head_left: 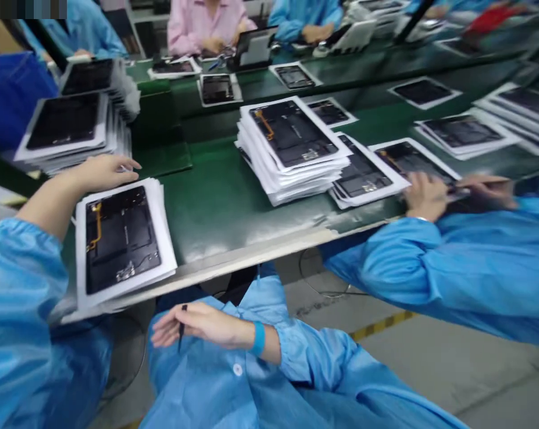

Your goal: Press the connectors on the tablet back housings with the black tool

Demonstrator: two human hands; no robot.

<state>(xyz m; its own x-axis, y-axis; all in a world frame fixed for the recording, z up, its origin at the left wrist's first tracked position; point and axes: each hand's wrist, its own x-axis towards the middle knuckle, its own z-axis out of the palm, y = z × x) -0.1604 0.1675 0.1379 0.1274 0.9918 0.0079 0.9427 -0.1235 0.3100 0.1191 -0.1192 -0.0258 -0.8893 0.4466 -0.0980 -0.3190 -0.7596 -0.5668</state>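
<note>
My right hand (198,325), with a blue band on its wrist, is in front of my body below the table edge. It holds a thin black tool (181,329) by the thumb, the other fingers stretched out; the tool's exact kind cannot be made out. At the left, my left hand (111,170) is over the far edge of a low stack, its fingers apart. A black tablet housing (124,238) with an orange flex cable lies on top of that stack, on white sheets (167,232). Beyond the left hand stands a taller stack of dark panels (66,122).
A tall stack of housings on white sheets (257,173) stands on the green table (207,208). On the right, a co-worker's hands (426,193) work at another housing. A blue bin (10,101) is far left. Other people sit across the table.
</note>
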